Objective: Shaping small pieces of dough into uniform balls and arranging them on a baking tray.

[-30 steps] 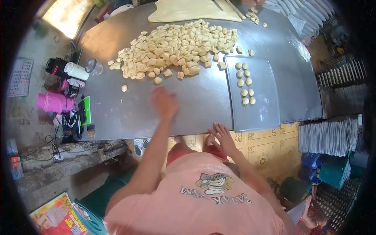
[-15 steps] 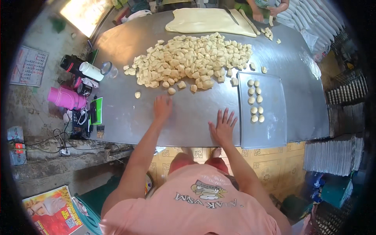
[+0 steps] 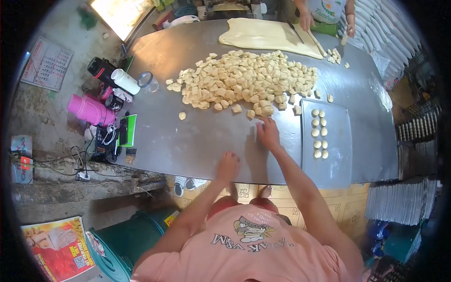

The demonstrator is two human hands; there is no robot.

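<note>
A large heap of cut dough pieces (image 3: 249,77) lies across the middle of the steel table (image 3: 188,145). My left hand (image 3: 229,166) rests near the table's front edge, fingers curled down; whatever is under them is hidden. Farther forward, my right hand (image 3: 268,133) reaches to the heap's near edge, thumb and fingers apart. Its fingertips are just short of a loose dough piece (image 3: 251,114). To the right, a flat metal tray (image 3: 333,164) carries two columns of smooth round dough balls (image 3: 317,144). One dough ball (image 3: 182,115) sits alone left of the heap.
A thick dough sheet (image 3: 263,37) with a knife (image 3: 295,32) on it lies at the far side. Behind it stands another person (image 3: 324,14). Bottles (image 3: 125,82), a pink jug (image 3: 90,110) and a clear cup (image 3: 149,82) crowd the left edge. Stacked trays (image 3: 397,199) stand at right.
My left hand has drawn back toward me from the heap, and the ball near it is gone from its spot. My right hand has moved forward to the heap. The view has shifted slightly.
</note>
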